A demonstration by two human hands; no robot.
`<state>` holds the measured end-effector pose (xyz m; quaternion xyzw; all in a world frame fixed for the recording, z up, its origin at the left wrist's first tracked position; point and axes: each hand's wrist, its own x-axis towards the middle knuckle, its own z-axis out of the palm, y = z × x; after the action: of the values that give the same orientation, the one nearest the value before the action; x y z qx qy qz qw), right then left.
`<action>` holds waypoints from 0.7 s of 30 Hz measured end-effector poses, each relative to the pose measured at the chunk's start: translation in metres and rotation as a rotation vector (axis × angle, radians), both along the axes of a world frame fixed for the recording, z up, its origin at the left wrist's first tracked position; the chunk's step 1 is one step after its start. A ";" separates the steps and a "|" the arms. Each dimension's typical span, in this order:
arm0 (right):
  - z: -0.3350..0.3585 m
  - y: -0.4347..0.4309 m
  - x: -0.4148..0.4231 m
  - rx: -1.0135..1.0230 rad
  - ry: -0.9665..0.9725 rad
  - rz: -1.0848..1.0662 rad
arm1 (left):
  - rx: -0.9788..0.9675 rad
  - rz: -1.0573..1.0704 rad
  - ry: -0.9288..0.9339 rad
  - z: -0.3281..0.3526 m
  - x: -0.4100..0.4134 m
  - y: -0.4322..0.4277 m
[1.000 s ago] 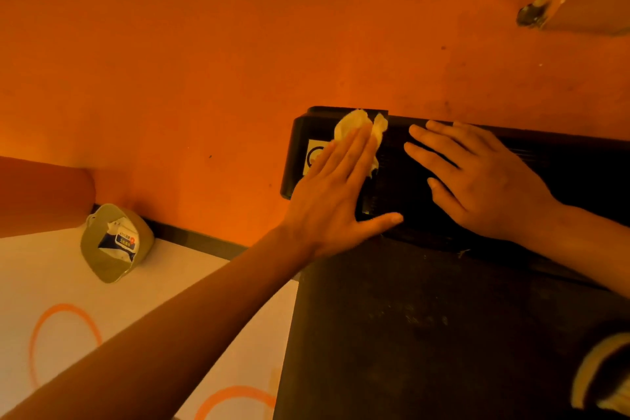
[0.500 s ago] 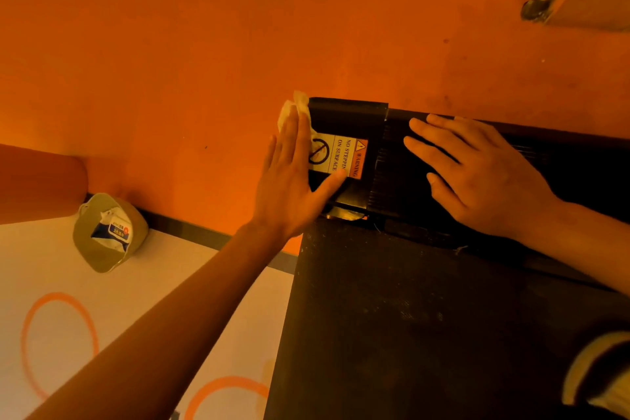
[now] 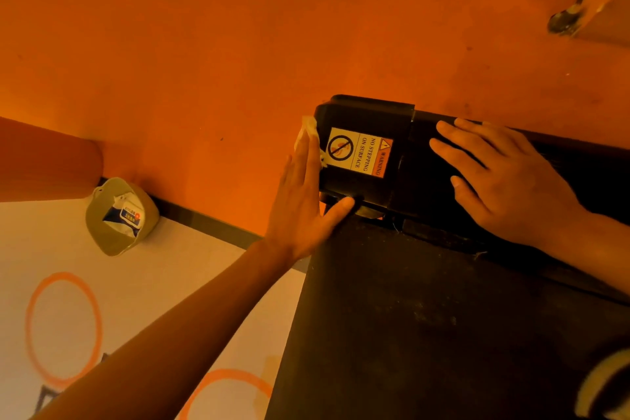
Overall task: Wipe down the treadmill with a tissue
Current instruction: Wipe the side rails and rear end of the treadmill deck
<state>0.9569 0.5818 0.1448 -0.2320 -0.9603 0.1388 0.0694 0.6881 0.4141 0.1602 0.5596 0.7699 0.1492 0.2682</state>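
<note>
The black treadmill (image 3: 426, 334) fills the lower right, with its motor cover (image 3: 364, 112) at the far end bearing a warning sticker (image 3: 361, 152). My left hand (image 3: 303, 201) lies flat against the cover's left side and presses a crumpled white tissue (image 3: 308, 131) there; only the tissue's top shows past my fingertips. My thumb rests at the cover's lower corner. My right hand (image 3: 504, 177) lies flat, fingers spread, on top of the cover to the right of the sticker and holds nothing.
An olive bag (image 3: 119, 218) with a tissue pack in it lies on the floor by the orange wall (image 3: 204, 61). The white floor (image 3: 136, 300) has orange rings. A metal handle (image 3: 566, 19) sticks out at the top right.
My left hand slid the tissue from the top of the cover leftward and down its left side, uncovering the warning sticker. My right hand stayed in place.
</note>
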 end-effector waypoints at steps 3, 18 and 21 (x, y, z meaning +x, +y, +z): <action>0.001 0.000 0.001 0.008 0.004 -0.002 | 0.024 -0.048 -0.003 0.004 0.010 -0.032; 0.000 0.000 0.000 0.023 -0.014 -0.003 | 0.010 -0.314 0.119 0.006 -0.018 0.022; 0.001 0.000 0.000 0.025 -0.018 -0.007 | 0.020 -0.332 0.135 0.008 -0.030 0.065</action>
<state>0.9565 0.5816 0.1458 -0.2359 -0.9616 0.1245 0.0641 0.6582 0.4790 0.1682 0.6904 0.6815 0.0727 0.2315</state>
